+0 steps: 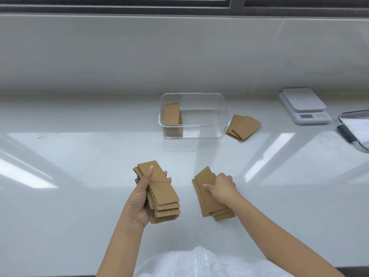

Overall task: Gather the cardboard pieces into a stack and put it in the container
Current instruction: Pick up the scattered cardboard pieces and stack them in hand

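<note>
My left hand [142, 198] grips a thick, fanned stack of brown cardboard pieces [162, 193] above the counter, thumb on top. My right hand [221, 187] is closed on a smaller pile of cardboard pieces [209, 204] lying on the counter to the right. A clear plastic container [221, 114] stands farther back in the middle, with one cardboard stack [171, 116] upright against its left wall. A third loose pile of cardboard [243, 126] lies just right of the container.
A white kitchen scale [304, 104] sits at the back right. A clear lid with a dark clip [355, 130] lies at the right edge. The white counter [79, 166] runs to a tiled wall under a window.
</note>
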{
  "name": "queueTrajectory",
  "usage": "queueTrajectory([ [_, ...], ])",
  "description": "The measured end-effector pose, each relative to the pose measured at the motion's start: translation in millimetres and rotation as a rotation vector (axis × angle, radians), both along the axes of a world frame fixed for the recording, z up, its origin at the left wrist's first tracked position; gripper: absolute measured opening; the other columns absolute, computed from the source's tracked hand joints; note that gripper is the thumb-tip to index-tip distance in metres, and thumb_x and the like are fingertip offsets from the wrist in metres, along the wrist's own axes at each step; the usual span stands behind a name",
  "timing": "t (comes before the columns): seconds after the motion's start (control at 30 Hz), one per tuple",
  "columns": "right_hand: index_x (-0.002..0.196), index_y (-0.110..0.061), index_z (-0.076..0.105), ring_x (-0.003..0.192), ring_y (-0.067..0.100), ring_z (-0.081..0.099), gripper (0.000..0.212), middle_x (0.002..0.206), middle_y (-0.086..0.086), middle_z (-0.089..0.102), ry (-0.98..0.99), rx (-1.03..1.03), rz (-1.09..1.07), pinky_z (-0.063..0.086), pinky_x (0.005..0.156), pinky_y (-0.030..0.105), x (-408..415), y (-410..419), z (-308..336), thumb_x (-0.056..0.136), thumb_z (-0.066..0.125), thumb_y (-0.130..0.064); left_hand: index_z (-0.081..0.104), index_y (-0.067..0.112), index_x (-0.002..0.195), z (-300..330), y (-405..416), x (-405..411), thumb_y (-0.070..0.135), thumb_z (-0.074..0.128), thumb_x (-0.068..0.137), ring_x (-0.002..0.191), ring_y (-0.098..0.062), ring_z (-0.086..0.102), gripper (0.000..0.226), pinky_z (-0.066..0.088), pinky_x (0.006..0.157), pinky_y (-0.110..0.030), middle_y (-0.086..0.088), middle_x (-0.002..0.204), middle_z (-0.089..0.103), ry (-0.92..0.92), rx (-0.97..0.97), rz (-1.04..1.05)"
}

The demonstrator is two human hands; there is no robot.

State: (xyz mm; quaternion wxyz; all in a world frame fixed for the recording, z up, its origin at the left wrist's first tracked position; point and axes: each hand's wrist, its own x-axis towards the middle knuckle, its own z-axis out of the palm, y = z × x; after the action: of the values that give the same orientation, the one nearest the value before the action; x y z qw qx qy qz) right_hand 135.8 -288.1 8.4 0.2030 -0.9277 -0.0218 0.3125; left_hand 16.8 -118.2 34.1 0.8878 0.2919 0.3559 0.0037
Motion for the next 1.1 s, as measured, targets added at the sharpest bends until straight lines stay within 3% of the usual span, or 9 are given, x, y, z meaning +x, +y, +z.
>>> queueTrajectory([
  [0.1,0.112,0.0,0.045,0.074,0.017,0.048,0.04,0.099,0.012,0.055,0.011,0.1,-0.039,0.041,0.066,0.028,10,-5,5,0.09,0.059,-0.03,0.069,0.013,0.093,1,4,-2,0.044,0.083,0.046,0.075,-0.016,0.071,0.057,0.059,0.062,-0.034,-0.003,0.088,0.075,-0.007,-0.003,0.009],
  [0.2,0.119,-0.001,0.047,0.084,0.02,0.051,0.043,0.112,0.013,0.057,-0.1,0.214,-0.126,0.043,0.067,0.028,21,-11,15,0.089,0.062,-0.027,0.066,0.013,0.097,0,7,-2,0.043,0.087,0.041,0.074,-0.016,0.072,0.066,0.059,0.061,-0.035,-0.003,0.089,0.075,-0.019,-0.015,0.03],
  [0.27,0.107,-0.006,0.053,0.081,0.018,0.053,0.032,0.105,0.008,0.059,-0.157,0.33,-0.175,0.042,0.058,0.024,24,-10,23,0.087,0.065,-0.027,0.066,0.013,0.096,-1,10,-3,0.043,0.079,0.054,0.073,-0.015,0.071,0.054,0.059,0.06,-0.034,-0.002,0.086,0.075,-0.012,-0.01,0.036],
  [0.37,0.099,-0.01,0.058,0.083,0.02,0.06,0.026,0.098,0.004,0.063,-0.094,0.445,-0.158,0.048,0.062,0.025,21,-6,27,0.084,0.067,-0.029,0.066,0.013,0.1,-2,10,-2,0.044,0.088,0.038,0.076,-0.016,0.071,0.073,0.059,0.062,-0.035,-0.001,0.087,0.076,-0.022,-0.008,0.027],
  [0.5,0.098,-0.01,0.058,0.086,0.021,0.061,0.029,0.098,0.006,0.063,0.137,0.214,0.139,0.05,0.071,0.028,2,4,13,0.086,0.063,-0.035,0.064,0.016,0.099,-1,9,0,0.041,0.071,0.061,0.083,-0.017,0.067,0.046,0.058,0.065,-0.035,0.0,0.084,0.076,-0.008,-0.004,0.032],
  [0.63,0.121,-0.004,0.048,0.118,0.03,0.047,0.044,0.131,0.014,0.043,0.061,-0.049,0.262,0.043,0.093,0.034,-11,12,1,0.092,0.054,-0.037,0.064,0.015,0.104,-1,12,-1,0.043,0.087,0.039,0.075,-0.016,0.072,0.074,0.059,0.06,-0.035,-0.003,0.089,0.076,-0.022,-0.013,0.032],
  [0.83,0.125,-0.003,0.039,0.102,0.028,0.055,0.043,0.132,0.017,0.042,0.016,-0.051,0.215,0.043,0.078,0.031,-8,12,1,0.093,0.053,-0.028,0.063,0.015,0.106,-7,15,-2,0.042,0.075,0.059,0.073,-0.015,0.071,0.056,0.059,0.06,-0.034,-0.001,0.086,0.076,-0.006,-0.027,0.04],
  [1.0,0.124,-0.003,0.039,0.105,0.026,0.056,0.043,0.125,0.013,0.052,-0.007,-0.013,0.201,0.042,0.075,0.029,-8,11,-2,0.092,0.055,-0.026,0.065,0.011,0.104,-8,17,-1,0.044,0.088,0.037,0.074,-0.015,0.071,0.078,0.059,0.061,-0.035,-0.002,0.087,0.076,-0.008,-0.024,0.016],
  [1.1,0.123,-0.004,0.041,0.099,0.024,0.055,0.042,0.113,0.008,0.054,-0.012,0.01,0.175,0.042,0.075,0.029,-8,11,0,0.092,0.056,-0.027,0.064,0.012,0.104,-9,19,0,0.044,0.077,0.056,0.071,-0.014,0.071,0.059,0.059,0.062,-0.035,-0.001,0.085,0.075,-0.007,-0.025,0.011],
])
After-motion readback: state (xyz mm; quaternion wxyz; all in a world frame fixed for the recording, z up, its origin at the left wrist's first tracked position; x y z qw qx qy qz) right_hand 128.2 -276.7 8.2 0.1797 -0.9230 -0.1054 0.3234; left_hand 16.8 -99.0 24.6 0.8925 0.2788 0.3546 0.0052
